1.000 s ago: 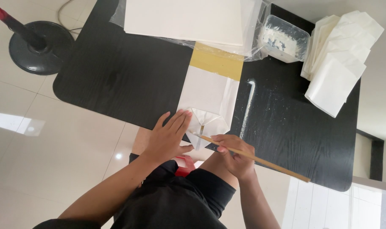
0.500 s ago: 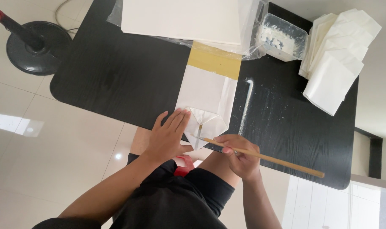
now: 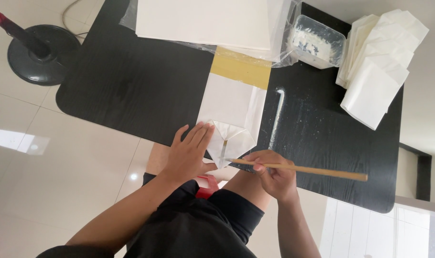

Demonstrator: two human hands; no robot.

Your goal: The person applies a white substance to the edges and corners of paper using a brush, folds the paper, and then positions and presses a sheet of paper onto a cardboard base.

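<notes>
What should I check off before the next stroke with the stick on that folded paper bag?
1. Left hand flat on the paper bag: ok.
2. Right hand gripping the wooden stick: ok.
3. Stick tip at the folded flap: ok.
4. Paste on the tip: cannot tell.
5. Paste tub open and on the black table: ok.
6. Finished stack apart from the white smear: ok.

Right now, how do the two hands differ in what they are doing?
The left hand lies flat, fingers spread, pressing the folded white paper; the right hand is curled around a thin wooden stick. The left hand holds nothing, while the right hand points the stick's tip at the paper's folded end. Both work at the black table's near edge.
</notes>
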